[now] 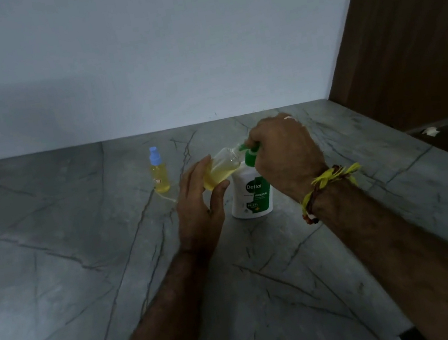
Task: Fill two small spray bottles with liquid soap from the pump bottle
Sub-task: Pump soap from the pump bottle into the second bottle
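A white and green Dettol pump bottle (251,198) stands on the grey marble counter (82,253). My right hand (285,153) rests on top of its green pump head (251,156), fingers curled over it. My left hand (198,203) holds a small clear spray bottle (221,168) without its cap, tilted, its open neck against the pump's nozzle. It is partly filled with yellow liquid. A second small spray bottle (159,173), with a blue cap and yellow liquid inside, stands upright to the left, apart from both hands.
A pale wall runs behind the counter. A brown wooden panel (406,29) rises at the right, past the counter's right edge. A small white scrap (429,131) lies on a dark surface beyond that edge. A yellow thread band circles my right wrist.
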